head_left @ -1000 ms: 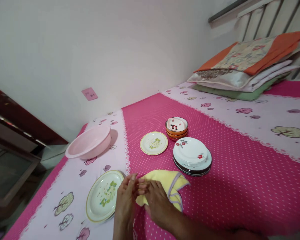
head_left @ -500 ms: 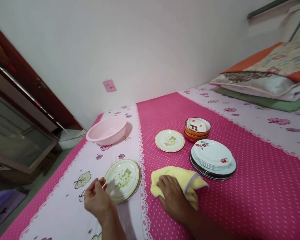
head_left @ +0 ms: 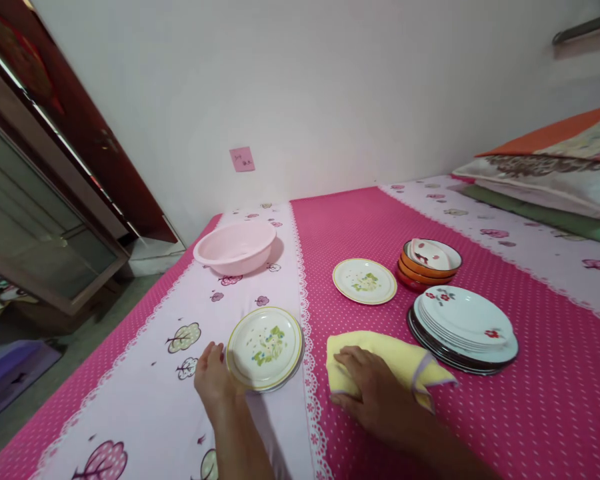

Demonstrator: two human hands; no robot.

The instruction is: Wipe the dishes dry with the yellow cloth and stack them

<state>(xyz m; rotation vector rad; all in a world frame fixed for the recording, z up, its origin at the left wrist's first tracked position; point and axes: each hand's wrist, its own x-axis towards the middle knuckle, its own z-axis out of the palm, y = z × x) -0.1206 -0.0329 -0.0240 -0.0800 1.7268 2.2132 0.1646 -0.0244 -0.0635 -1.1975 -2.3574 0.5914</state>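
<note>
At lower centre, a crumpled yellow cloth (head_left: 397, 350) is covered by the right hand (head_left: 373, 387), thumb spread from bent fingers; any grip cannot be told. Lower left, beside a round, yellow-rimmed cream plate (head_left: 265, 348), the left hand (head_left: 214, 381) is loosely curled, grip unclear. Beyond, a round pink basin (head_left: 240, 257) is seen.

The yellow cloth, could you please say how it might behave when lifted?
The cloth is probably floppy, as it bunches in soft folds under the right hand. Its thin, purple-trimmed edge suggests that it is light for its size.
</note>
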